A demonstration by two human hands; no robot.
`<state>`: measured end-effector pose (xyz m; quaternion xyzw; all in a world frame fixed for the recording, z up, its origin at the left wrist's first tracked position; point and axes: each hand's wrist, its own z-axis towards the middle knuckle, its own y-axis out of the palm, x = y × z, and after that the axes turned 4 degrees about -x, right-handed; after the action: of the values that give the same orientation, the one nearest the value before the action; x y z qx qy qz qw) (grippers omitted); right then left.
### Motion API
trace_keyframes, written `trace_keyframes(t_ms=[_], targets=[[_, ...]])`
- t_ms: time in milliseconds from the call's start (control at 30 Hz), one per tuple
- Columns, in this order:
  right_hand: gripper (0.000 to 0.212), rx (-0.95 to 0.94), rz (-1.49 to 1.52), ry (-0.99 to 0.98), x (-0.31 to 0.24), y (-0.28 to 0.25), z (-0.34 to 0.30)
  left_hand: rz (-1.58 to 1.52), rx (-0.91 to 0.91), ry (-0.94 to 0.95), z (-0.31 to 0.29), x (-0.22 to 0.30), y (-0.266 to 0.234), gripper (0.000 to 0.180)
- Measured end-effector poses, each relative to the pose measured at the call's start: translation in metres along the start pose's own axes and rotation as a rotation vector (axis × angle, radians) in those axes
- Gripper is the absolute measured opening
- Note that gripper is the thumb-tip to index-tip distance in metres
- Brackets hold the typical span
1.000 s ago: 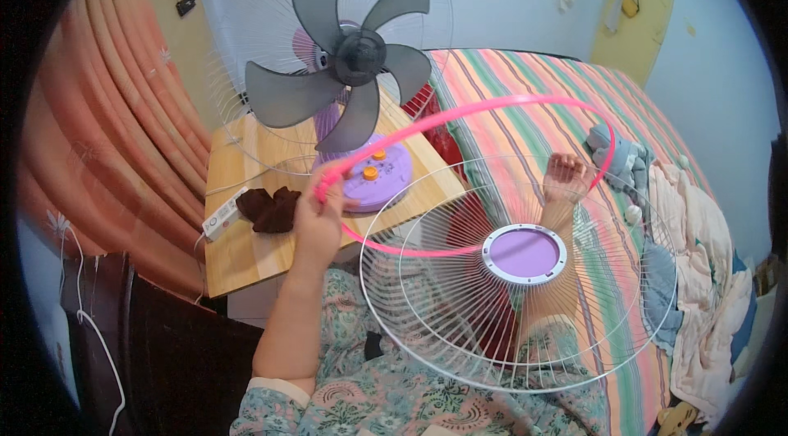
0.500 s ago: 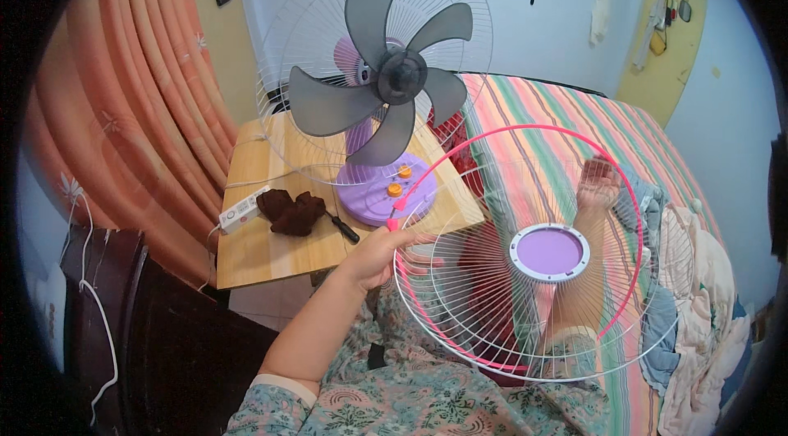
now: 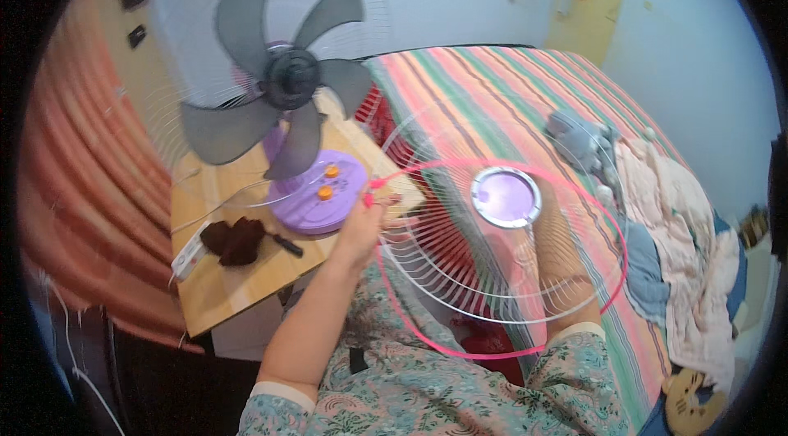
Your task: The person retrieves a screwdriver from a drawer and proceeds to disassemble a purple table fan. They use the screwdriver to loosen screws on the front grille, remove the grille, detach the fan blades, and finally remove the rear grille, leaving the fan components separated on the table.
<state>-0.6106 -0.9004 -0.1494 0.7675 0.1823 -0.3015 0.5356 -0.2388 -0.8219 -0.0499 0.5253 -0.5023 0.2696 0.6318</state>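
A white wire fan grille with a round purple centre is held up in front of me, with a thin pink ring looped around it. My left hand is closed on the ring and grille edge, by the ring's pink clasp. Behind the wires rises my right forearm; motion and the grille hide the fingers of that hand. To the left stands a purple table fan, its base carrying two orange knobs. Its dark grey blades are bare at the front, with the rear wire guard behind them.
The wooden table under the fan holds a white power strip, a dark brown cloth and a black-handled tool. A striped bed with rumpled clothes lies right. An orange curtain hangs left.
My view has swung right, so the fan and table appear farther left. The grille and ring have tilted, and the ring now hangs below the grille's near edge. My left hand keeps its grip.
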Motion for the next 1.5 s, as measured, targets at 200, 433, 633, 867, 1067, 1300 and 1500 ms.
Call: trace_keyframes(t_ms=[200, 433, 633, 867, 1067, 1300, 1500], targets=[[0.059, -0.219, 0.618, 0.021, -0.021, 0.009, -0.162, 0.011, 0.08, 0.069, 0.008, 0.01, 0.004, 0.041], [0.067, -0.241, 0.063, -0.045, -0.011, 0.005, -0.23, 0.107, 0.122, 0.087, 0.022, -0.007, 0.008, 0.043], [0.071, -0.207, 0.145, 0.068, 0.007, -0.001, -0.216, 0.076, 0.109, -0.028, 0.013, 0.004, 0.003, 0.048], [0.076, -0.163, 0.143, 0.039, 0.021, -0.008, -0.2, -0.046, 0.127, 0.068, 0.009, 0.012, 0.008, 0.066], [0.07, -0.001, -0.036, 0.023, 0.031, -0.024, -0.198, -0.351, 0.121, -0.153, 0.033, -0.041, -0.028, 0.059], [0.062, 0.091, -0.212, 0.113, 0.028, -0.04, -0.203, -0.371, 0.193, -0.387, 0.041, -0.094, -0.018, 0.046], [0.072, 0.233, -0.909, 0.044, 0.008, -0.05, -0.227, -0.49, 0.131, -0.44, 0.044, -0.109, -0.01, 0.033]])
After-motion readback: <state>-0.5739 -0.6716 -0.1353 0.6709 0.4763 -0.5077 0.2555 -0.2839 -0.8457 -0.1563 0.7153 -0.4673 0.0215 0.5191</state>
